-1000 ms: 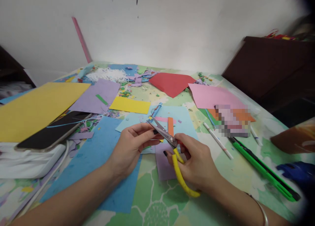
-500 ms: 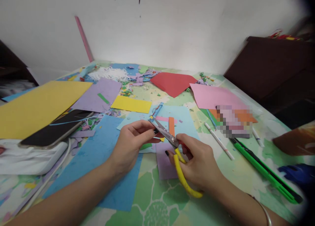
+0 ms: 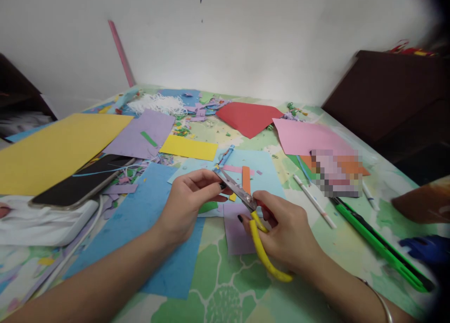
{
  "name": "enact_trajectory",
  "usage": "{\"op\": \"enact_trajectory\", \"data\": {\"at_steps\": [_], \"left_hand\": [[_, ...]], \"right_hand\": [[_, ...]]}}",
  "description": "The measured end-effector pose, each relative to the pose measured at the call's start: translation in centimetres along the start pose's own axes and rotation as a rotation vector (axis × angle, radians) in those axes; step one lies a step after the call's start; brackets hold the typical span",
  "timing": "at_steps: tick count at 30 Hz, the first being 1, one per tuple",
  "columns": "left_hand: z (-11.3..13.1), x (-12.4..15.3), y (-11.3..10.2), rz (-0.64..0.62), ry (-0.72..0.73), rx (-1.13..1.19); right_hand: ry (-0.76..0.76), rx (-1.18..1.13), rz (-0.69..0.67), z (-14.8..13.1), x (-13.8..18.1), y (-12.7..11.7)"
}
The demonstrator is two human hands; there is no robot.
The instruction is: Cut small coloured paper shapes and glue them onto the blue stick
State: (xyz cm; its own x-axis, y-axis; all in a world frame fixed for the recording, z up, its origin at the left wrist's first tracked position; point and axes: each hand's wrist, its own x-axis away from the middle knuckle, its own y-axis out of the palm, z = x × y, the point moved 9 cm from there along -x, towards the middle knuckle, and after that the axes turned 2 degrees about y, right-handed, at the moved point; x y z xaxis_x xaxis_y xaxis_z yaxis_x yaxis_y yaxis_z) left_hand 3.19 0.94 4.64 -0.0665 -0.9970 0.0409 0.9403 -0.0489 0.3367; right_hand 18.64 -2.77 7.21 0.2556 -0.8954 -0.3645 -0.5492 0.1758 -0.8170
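Note:
Yellow-handled scissors (image 3: 269, 252) are in my right hand (image 3: 284, 229), their blades a little apart and pointing up and left. My left hand (image 3: 193, 201) is pinched beside the blade tips; what its fingers hold is too small or hidden to make out. Just beyond the tips is a narrow blue tube-like piece (image 3: 227, 155) with a dark pattern, above a light blue sheet (image 3: 263, 161). An orange strip (image 3: 246, 178) and a pink strip (image 3: 232, 169) lie on that sheet. Below the blades, a purple paper piece (image 3: 234, 234) is partly covered by my right hand.
Left: a blue sheet (image 3: 147, 229), phone (image 3: 84, 180), yellow sheet (image 3: 63, 140) and white cable (image 3: 79, 252). Behind: white string (image 3: 158, 105), paper scraps and red paper (image 3: 248, 116). Right: pink paper (image 3: 305, 138), white pen-like stick (image 3: 314, 201) and green cutter (image 3: 379, 241).
Both hands and the scissors hold nearly the same pose. The blades look about as far apart as before, and the whole view has shifted slightly.

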Motion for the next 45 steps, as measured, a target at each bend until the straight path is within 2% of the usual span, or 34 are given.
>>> {"op": "enact_trajectory", "data": {"at_steps": [13,18,21,25,29,34,41,43,45], "left_hand": [[0.1,-0.2,-0.6,0.042,0.013,-0.008],[-0.2,-0.4,-0.9,0.059,-0.031,-0.013],[-0.7,-0.5,-1.1,0.078,-0.087,0.015],[-1.3,-0.6,-1.0,0.073,-0.124,0.053],[-1.8,-0.3,-0.7,0.052,-0.176,0.087],[-2.3,0.0,-0.1,0.019,-0.235,0.108],[-3.5,0.2,0.6,-0.032,-0.277,0.087],[-3.8,0.3,0.9,-0.048,-0.288,0.075],[-4.2,0.6,1.3,-0.082,-0.315,0.056]], "right_hand": [[0.015,0.013,-0.036,0.2,0.1,0.2],[0.071,-0.009,-0.044,0.8,-0.2,0.0],[0.195,0.034,-0.019,2.5,-0.9,-0.7],[0.394,0.194,-0.069,6.1,-1.6,-1.1],[0.468,0.319,-0.145,8.6,-2.0,-1.0],[0.433,0.338,-0.178,8.4,-2.1,-0.8],[0.358,0.468,-0.086,6.4,-1.8,-2.0],[0.265,0.390,0.003,5.0,-1.9,-2.5],[0.149,0.108,0.053,3.5,-2.0,-2.6]]}}
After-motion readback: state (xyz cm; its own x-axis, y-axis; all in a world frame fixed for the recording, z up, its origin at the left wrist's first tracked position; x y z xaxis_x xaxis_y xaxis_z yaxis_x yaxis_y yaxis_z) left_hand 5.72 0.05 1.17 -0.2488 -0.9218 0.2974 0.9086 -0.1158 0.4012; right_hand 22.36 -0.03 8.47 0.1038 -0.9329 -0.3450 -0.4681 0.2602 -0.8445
